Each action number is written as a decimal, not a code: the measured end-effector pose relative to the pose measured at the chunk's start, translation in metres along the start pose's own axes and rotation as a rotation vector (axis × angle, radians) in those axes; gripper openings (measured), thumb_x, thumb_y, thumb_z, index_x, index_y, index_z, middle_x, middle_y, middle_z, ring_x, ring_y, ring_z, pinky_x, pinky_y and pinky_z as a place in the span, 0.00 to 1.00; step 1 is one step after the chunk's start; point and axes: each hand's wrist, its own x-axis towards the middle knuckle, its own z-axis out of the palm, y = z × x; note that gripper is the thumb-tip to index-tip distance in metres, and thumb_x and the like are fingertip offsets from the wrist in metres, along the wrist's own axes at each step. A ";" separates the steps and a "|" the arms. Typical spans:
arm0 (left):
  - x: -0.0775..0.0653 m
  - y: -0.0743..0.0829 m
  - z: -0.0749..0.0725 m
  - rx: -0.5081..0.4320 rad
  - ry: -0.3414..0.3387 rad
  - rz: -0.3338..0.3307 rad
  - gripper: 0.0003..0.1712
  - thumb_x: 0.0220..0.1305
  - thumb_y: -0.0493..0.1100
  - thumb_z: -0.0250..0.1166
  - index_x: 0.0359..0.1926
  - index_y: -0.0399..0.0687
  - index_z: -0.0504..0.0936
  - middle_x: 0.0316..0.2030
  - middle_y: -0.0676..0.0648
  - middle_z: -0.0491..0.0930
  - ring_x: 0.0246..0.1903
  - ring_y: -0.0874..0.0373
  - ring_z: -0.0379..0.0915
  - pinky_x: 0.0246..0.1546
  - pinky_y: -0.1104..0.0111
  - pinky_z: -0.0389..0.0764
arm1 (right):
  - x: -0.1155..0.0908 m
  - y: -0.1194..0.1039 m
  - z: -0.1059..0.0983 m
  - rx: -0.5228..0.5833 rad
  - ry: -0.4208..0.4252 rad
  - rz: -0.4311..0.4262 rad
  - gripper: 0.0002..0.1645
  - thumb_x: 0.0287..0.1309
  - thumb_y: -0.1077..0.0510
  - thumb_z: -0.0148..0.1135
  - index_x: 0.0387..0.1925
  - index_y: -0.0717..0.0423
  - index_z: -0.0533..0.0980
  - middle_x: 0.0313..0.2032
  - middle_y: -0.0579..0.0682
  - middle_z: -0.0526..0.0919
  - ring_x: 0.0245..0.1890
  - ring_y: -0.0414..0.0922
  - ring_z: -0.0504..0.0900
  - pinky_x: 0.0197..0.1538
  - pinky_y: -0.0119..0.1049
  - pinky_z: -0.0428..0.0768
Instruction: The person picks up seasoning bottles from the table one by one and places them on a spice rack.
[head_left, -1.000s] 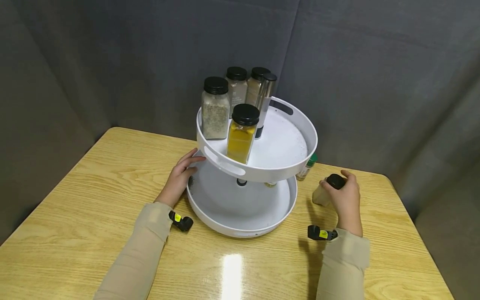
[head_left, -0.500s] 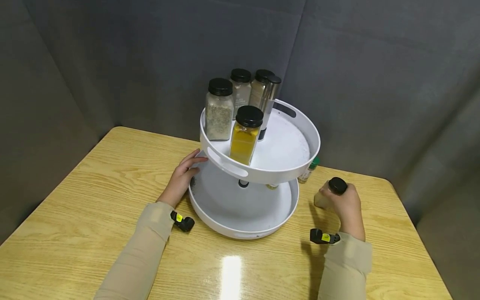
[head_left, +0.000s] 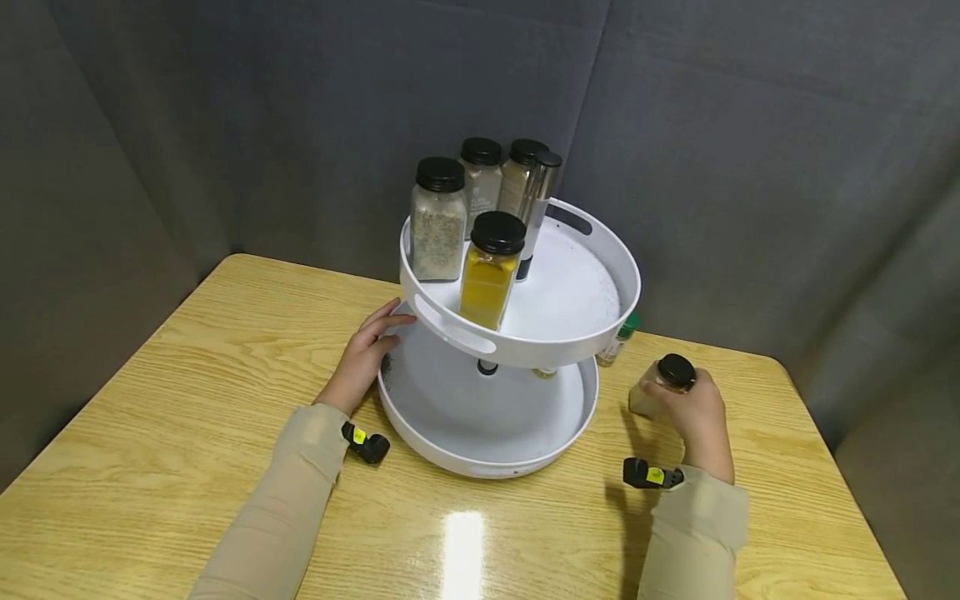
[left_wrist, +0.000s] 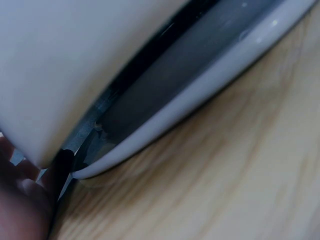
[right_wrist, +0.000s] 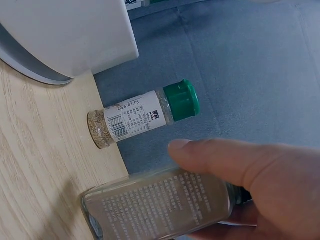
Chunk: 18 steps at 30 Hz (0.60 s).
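Observation:
On the table's right side, my right hand (head_left: 696, 410) grips a square glass spice jar (head_left: 647, 398) with a black lid. In the right wrist view, my thumb lies along the side of the jar (right_wrist: 155, 205), which holds brown powder and carries printed text. My left hand (head_left: 362, 362) rests at the left side of a white two-tier turntable, fingers reaching between the upper tray (head_left: 558, 348) and the lower tray (head_left: 480, 468). In the left wrist view, that hand (left_wrist: 30, 200) appears dark at the lower left, by the trays' edges.
The upper tray bears a yellow spice jar (head_left: 483, 292), a jar of pale herbs (head_left: 437, 233), two more black-lidded jars behind and a silver-topped grinder (head_left: 536, 196). A green-capped bottle (right_wrist: 137, 115) stands between the turntable and the held jar. Grey curtains (head_left: 712, 167) enclose the back.
My right hand has shifted from around the jar's lid down to its body, and the lid now shows above the fingers. The left hand keeps its place at the turntable.

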 end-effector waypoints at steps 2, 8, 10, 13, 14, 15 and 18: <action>0.000 0.001 0.000 -0.002 -0.002 0.000 0.21 0.75 0.33 0.49 0.62 0.34 0.78 0.78 0.52 0.55 0.78 0.55 0.42 0.77 0.54 0.48 | -0.001 0.000 0.000 -0.006 0.010 -0.007 0.50 0.65 0.53 0.65 0.71 0.81 0.51 0.67 0.80 0.61 0.67 0.73 0.63 0.68 0.65 0.64; -0.001 0.003 0.001 -0.001 -0.007 -0.004 0.21 0.76 0.34 0.48 0.63 0.35 0.78 0.78 0.53 0.54 0.78 0.55 0.41 0.77 0.54 0.48 | -0.004 -0.002 0.000 -0.013 0.039 -0.024 0.48 0.64 0.53 0.66 0.69 0.81 0.54 0.65 0.80 0.63 0.66 0.72 0.65 0.68 0.64 0.65; 0.000 0.003 0.001 -0.001 -0.008 -0.003 0.20 0.76 0.34 0.48 0.63 0.35 0.78 0.78 0.53 0.54 0.78 0.56 0.41 0.77 0.55 0.48 | -0.004 -0.002 0.001 -0.013 0.049 -0.028 0.48 0.63 0.53 0.67 0.69 0.81 0.56 0.64 0.80 0.64 0.66 0.72 0.65 0.68 0.64 0.66; -0.001 0.003 0.001 -0.002 -0.008 -0.005 0.20 0.76 0.35 0.49 0.63 0.35 0.78 0.78 0.53 0.54 0.78 0.56 0.42 0.77 0.55 0.49 | -0.005 -0.001 0.001 -0.009 0.061 -0.031 0.46 0.63 0.53 0.68 0.68 0.80 0.58 0.63 0.79 0.66 0.65 0.71 0.66 0.67 0.64 0.66; -0.001 0.003 0.001 -0.002 -0.008 -0.005 0.20 0.76 0.35 0.49 0.63 0.35 0.78 0.78 0.53 0.54 0.78 0.56 0.42 0.77 0.55 0.49 | -0.005 0.000 0.002 -0.004 0.066 -0.032 0.46 0.63 0.53 0.68 0.68 0.80 0.58 0.63 0.78 0.66 0.65 0.71 0.66 0.67 0.63 0.66; -0.001 0.003 0.001 -0.003 -0.008 -0.005 0.20 0.76 0.35 0.49 0.63 0.35 0.78 0.78 0.53 0.54 0.78 0.56 0.42 0.77 0.54 0.49 | -0.005 0.000 0.002 -0.001 0.071 -0.032 0.45 0.62 0.54 0.68 0.67 0.80 0.59 0.63 0.78 0.67 0.65 0.71 0.66 0.67 0.63 0.67; -0.001 0.002 0.001 -0.006 -0.006 -0.004 0.20 0.76 0.34 0.49 0.63 0.35 0.78 0.78 0.52 0.54 0.78 0.56 0.42 0.77 0.55 0.50 | -0.006 0.002 0.002 0.006 0.088 -0.042 0.44 0.61 0.54 0.69 0.66 0.79 0.62 0.63 0.77 0.68 0.65 0.70 0.67 0.66 0.63 0.67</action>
